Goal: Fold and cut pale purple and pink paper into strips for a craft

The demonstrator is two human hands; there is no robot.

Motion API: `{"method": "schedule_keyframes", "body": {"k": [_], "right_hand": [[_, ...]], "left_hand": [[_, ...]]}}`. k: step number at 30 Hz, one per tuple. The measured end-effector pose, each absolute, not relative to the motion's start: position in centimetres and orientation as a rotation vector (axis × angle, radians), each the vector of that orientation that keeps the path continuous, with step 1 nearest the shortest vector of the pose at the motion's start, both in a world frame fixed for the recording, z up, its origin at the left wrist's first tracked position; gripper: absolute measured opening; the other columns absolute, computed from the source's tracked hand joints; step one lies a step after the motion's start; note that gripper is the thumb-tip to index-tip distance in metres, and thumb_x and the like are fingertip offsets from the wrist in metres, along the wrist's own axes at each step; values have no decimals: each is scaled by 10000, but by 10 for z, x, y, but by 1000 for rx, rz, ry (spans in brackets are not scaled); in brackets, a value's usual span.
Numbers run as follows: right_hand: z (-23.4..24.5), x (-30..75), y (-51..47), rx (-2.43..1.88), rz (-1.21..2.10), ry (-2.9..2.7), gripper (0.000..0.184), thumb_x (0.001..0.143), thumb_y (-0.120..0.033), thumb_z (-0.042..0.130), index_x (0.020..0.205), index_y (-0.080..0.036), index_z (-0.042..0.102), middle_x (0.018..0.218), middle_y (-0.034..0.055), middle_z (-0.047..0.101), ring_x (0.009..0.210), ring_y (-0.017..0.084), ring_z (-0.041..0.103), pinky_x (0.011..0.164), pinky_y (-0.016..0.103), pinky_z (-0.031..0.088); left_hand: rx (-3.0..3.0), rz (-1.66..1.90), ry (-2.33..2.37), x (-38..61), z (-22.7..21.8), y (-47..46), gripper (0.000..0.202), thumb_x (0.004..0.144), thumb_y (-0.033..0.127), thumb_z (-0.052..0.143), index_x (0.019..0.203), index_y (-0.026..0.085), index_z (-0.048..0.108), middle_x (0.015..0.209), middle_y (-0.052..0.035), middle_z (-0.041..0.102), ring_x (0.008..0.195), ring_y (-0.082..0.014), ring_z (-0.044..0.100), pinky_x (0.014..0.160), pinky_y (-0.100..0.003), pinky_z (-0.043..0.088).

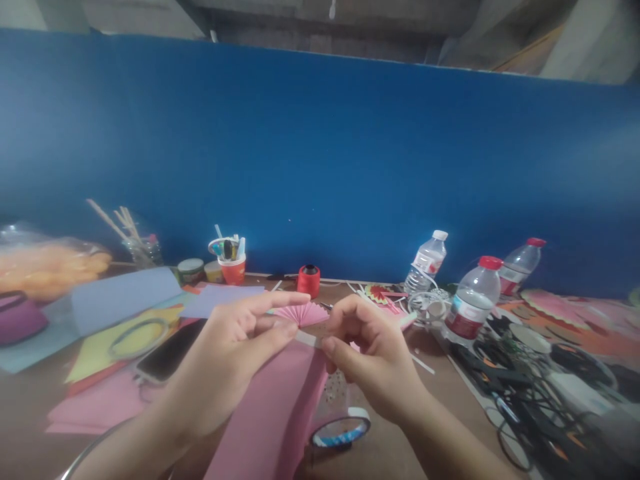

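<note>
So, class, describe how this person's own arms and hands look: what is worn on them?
The left hand and the right hand are bare: no gloves, and no rings show. The left forearm and right forearm are bare too, with no sleeve, watch or bracelet in view.

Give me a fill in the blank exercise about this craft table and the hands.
The left hand and right hand hold a pleated paper fan coloured ____.
The spool of thread behind it is ____.
The nearest water bottle has a ____ cap.
The board at the back is ____.
Missing words: pink; red; red; blue.
</note>
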State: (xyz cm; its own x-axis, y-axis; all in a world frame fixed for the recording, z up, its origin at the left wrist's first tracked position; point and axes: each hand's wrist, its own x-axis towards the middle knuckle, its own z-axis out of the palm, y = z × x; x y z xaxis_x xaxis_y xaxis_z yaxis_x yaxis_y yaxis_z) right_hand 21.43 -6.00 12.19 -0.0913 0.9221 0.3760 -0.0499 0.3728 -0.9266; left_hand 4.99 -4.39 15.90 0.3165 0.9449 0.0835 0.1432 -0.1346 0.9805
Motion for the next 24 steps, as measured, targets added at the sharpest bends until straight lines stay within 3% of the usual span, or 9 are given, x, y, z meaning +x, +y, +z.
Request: {"method": "schedule_keyframes", "body": {"k": [7, 12, 17, 21, 24], "right_hand": [[123, 213, -60, -857, 1010, -1391, 136, 733, -96, 571, 759, -203, 492, 545, -67, 535, 458, 61, 432, 419, 183, 292], [125, 212, -62, -889, 959, -1399, 141, 714, -87, 563, 720, -200, 479, 539, -66, 534, 455, 63, 432, 430, 191, 305], [125, 210, -61, -952, 883, -1402, 124, 718, -106, 558, 715, -205, 484, 528, -70, 516, 456, 77, 454, 429, 200, 321], [121, 207, -62, -958, 794, -1423, 121, 720, -104, 557, 713, -206, 494, 553, -62, 528, 495, 87, 493, 456, 204, 364], [117, 205, -64, -943, 723, -1460, 116, 740, -114, 557, 725, -210, 494, 602, -58, 530, 521, 82, 493, 465, 197, 373]], "left_hand": [[1557, 960, 1017, 50, 160, -45, 348, 788, 319, 599, 1124, 229, 596, 622, 29, 686, 552, -129, 607, 518, -202, 458], [1601, 965, 1030, 47, 159, -43, 296, 786, 337, 600, 1071, 255, 606, 563, 58, 637, 508, -98, 550, 484, -173, 414], [1643, 916, 968, 46, 158, -41, 256, 805, 370, 573, 1032, 256, 608, 690, 32, 684, 592, -114, 597, 532, -186, 443], [1730, 914, 955, 47, 160, -41, 314, 722, 269, 615, 1036, 273, 623, 994, 11, 697, 930, -191, 633, 761, -261, 495], [1873, 809, 1006, 45, 159, -36, 180, 700, 220, 648, 872, 264, 678, 923, 26, 702, 926, -185, 623, 803, -264, 470]]}}
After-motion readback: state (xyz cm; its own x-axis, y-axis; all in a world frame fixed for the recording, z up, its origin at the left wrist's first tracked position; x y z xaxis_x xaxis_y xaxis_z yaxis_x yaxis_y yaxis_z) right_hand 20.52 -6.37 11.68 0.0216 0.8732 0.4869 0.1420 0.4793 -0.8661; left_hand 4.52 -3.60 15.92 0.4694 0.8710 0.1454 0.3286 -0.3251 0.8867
